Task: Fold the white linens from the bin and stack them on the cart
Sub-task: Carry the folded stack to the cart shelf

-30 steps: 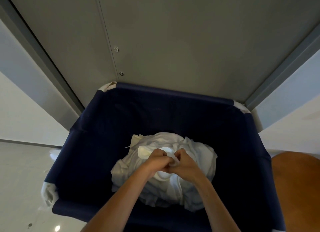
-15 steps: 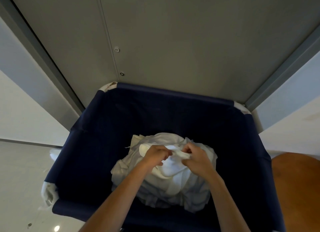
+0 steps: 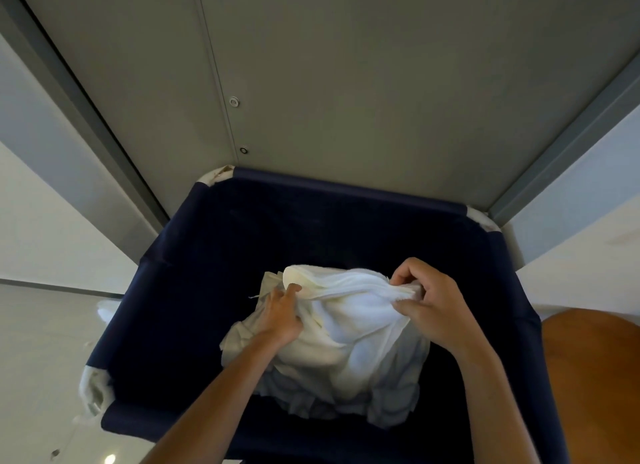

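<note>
The bin is a plain dark navy blue, and its corners are off-white. Inside the bin the linens are plain white. Their uppermost fold is tinged cream, and the lowest folds look bluish-grey in shade. Behind the bin the wall panel is plain greenish grey, edged by darker grey strips. Left of the bin the floor is pale whitish grey. Right of the bin a surface is orange-brown.

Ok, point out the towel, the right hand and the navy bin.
towel (image 3: 346,287), head view, stretched upper fold.
right hand (image 3: 431,306), head view, back of hand.
navy bin (image 3: 329,221), head view, far inner wall.
</note>
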A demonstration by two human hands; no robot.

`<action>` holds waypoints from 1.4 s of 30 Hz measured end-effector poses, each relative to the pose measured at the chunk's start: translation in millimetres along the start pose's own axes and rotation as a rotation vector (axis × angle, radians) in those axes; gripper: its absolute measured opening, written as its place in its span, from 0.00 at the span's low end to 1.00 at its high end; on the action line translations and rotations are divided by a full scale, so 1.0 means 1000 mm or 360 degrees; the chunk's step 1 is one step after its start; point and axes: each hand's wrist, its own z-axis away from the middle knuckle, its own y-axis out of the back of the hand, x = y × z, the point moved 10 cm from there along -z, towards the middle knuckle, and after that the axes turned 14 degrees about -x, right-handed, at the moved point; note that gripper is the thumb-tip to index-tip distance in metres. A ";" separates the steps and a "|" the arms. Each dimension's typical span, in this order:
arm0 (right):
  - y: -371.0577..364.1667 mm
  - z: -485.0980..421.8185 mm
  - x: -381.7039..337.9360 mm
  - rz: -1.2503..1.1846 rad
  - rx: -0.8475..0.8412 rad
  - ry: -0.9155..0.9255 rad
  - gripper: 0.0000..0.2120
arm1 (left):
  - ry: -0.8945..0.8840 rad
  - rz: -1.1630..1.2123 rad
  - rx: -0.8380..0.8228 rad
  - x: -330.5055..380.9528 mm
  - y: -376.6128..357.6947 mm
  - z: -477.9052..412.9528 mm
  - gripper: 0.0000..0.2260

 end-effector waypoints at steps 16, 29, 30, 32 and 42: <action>0.019 0.014 -0.006 -0.0038 0.0173 0.0156 0.15 | 0.0099 -0.0229 -0.0015 -0.030 0.007 0.001 0.15; 0.087 0.030 0.037 -0.0002 0.1029 -0.0088 0.11 | -0.0649 0.0119 0.1387 0.076 0.218 0.119 0.03; 0.092 0.030 0.032 -0.0002 0.1064 -0.0065 0.11 | -0.0684 0.0112 0.1433 0.082 0.224 0.127 0.03; 0.102 0.031 0.021 -0.0018 0.1123 -0.0027 0.11 | -0.0727 0.0099 0.1500 0.092 0.236 0.139 0.03; 0.122 0.033 -0.017 -0.0005 0.1215 0.0129 0.05 | -0.0788 0.0104 0.1634 0.108 0.268 0.168 0.04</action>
